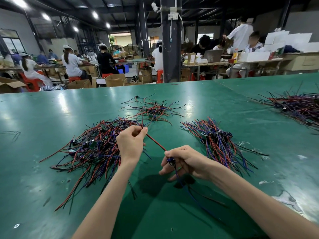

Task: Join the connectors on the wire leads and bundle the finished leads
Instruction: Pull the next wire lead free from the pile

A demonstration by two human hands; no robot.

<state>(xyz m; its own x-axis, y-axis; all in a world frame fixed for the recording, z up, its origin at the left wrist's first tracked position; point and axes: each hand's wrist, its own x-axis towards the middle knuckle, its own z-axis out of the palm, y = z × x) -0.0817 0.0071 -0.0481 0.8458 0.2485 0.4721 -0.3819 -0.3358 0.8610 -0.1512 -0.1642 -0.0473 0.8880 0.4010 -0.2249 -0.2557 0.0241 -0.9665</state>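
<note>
A red-and-black wire lead point(155, 141) runs taut between my two hands above the green table point(43, 118). My left hand point(131, 144) pinches its far end between thumb and fingers. My right hand point(183, 161) grips a small blue connector module point(170, 160) at the near end, with blue and black wires hanging below it. A large loose pile of leads point(93, 145) lies left of my left hand. A tidier bundle of leads point(217, 140) lies to the right of my right hand.
A smaller scatter of leads point(151, 109) lies further back at the middle. Another heap of wires point(296, 106) sits at the far right. Beyond the table's far edge, people work at benches among cardboard boxes and red stools.
</note>
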